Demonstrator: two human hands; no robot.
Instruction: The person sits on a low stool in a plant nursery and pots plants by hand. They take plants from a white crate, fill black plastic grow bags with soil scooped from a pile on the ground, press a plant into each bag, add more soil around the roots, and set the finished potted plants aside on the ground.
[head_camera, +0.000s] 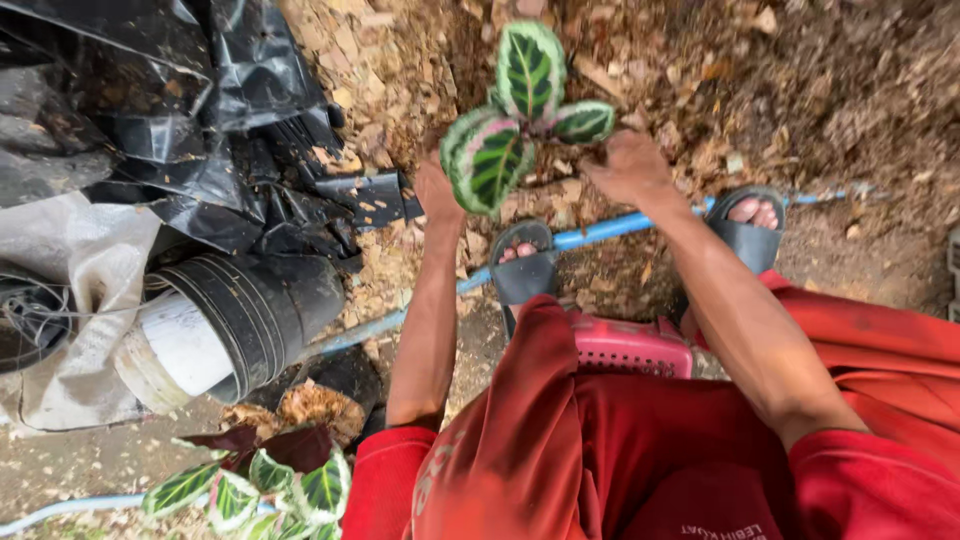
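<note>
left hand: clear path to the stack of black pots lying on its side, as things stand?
Probably yes. The left hand is at the base of the small striped-leaf plant, and the stack of black pots lies on that same side, with only open chip-strewn ground and a blue hose between; nothing blocks it.

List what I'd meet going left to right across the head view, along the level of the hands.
black plastic sheet → left hand → potted plant's striped leaves → right hand → grey sandal on the foot
</note>
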